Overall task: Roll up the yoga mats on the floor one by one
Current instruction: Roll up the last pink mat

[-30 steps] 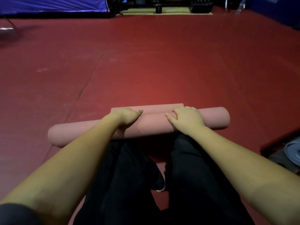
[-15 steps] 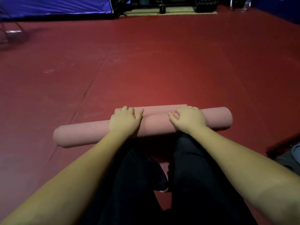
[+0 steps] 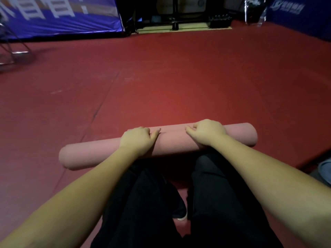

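A pink yoga mat, rolled into a long tube, lies across the red floor just past my knees, its left end nearer me than its right. My left hand rests on top of the roll left of centre, fingers curled over the far side and thumb pointing right. My right hand presses on the roll right of centre, fingers bent over its top. No flat part of the mat shows beyond the roll.
Red floor stretches ahead. A blue banner stands at the back left, a metal chair frame at far left, dark equipment at the back. A grey-blue object lies at the right edge. My black-trousered legs fill the foreground.
The last flat strip of mat beyond the roll has gone under it. The roll and both hands moved slightly away from me, and my view tilted up.
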`<state>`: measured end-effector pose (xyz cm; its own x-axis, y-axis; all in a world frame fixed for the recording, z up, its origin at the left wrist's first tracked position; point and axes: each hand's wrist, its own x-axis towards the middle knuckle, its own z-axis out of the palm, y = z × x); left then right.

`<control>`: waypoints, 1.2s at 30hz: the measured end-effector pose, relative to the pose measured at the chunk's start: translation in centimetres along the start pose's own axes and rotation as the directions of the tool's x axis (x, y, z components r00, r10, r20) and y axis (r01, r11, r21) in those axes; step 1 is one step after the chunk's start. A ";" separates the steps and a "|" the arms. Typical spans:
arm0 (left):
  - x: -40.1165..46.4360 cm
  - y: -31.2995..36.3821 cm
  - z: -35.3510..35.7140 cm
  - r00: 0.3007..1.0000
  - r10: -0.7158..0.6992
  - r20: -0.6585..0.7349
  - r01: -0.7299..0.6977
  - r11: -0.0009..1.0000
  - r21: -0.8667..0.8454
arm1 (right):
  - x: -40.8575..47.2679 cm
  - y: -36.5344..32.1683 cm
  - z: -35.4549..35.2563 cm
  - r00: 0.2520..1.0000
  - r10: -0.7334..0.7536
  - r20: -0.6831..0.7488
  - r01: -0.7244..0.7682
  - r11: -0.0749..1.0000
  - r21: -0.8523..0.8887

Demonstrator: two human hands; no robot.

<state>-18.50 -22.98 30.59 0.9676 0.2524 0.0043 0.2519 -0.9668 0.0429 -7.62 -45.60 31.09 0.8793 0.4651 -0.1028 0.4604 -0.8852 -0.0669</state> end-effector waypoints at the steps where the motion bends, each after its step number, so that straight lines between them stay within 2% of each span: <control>1: -0.1 0.0 -0.5 1.000 -0.009 0.023 0.009 1.000 -0.006 | 0.0 0.1 -0.5 1.000 0.000 0.030 0.000 1.000 -0.002; 8: -0.6 -0.7 -1.1 0.958 -0.029 0.287 0.060 0.993 -0.098 | 0.0 -0.4 -1.8 0.960 -0.020 0.278 0.020 1.000 0.004; 12: -0.3 -1.4 -0.6 0.937 -0.076 0.342 0.128 0.983 -0.133 | 1.1 -1.7 -2.0 0.919 -0.026 0.394 0.015 0.999 0.030; 14: -0.5 -1.6 -0.3 0.961 -0.094 0.259 0.129 0.984 -0.122 | 1.8 -1.9 -2.1 0.898 -0.033 0.438 0.014 0.999 0.047; 16: -0.9 -1.4 0.2 0.999 -0.046 -0.004 0.045 0.999 -0.022 | 2.4 -1.9 -2.2 0.879 -0.044 0.475 0.013 0.998 0.069; 19: -2.5 -0.9 1.2 0.977 -0.063 -0.203 0.068 0.998 0.015 | 3.4 -1.8 -2.1 0.849 -0.047 0.527 -0.003 0.996 0.093; 22: -3.7 -0.5 2.7 0.963 -0.077 -0.258 0.083 0.997 0.010 | 4.3 -1.8 -2.0 0.823 -0.038 0.566 -0.040 0.992 0.123; 25: -4.1 -0.3 3.3 0.976 -0.074 -0.206 0.085 0.995 0.047 | 5.1 -1.8 -1.6 0.804 -0.041 0.593 -0.049 0.990 0.136; 28: -3.0 -0.4 2.6 0.991 -0.084 -0.108 0.091 0.994 0.063 | 5.1 -1.8 -1.2 0.849 -0.063 0.524 -0.007 0.991 0.130; 31: -1.2 -1.0 2.2 0.996 -0.074 -0.043 0.077 0.995 0.058 | 4.7 -1.2 -0.7 0.958 -0.137 0.253 0.107 0.986 0.132; 33: -0.1 -1.2 2.0 0.996 -0.088 0.002 0.088 0.996 -0.018 | 3.9 -0.5 -0.1 0.979 -0.161 0.122 0.148 0.983 0.110; 36: 1.7 -1.1 1.5 0.984 -0.109 0.138 0.121 0.989 -0.084 | 1.6 0.7 2.1 0.982 -0.189 -0.013 0.188 0.981 -0.045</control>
<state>-17.09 -21.54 29.08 0.9272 0.3482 -0.1379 0.3652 -0.9222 0.1273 -6.18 -45.47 28.77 0.7778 0.6239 -0.0759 0.6228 -0.7813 -0.0405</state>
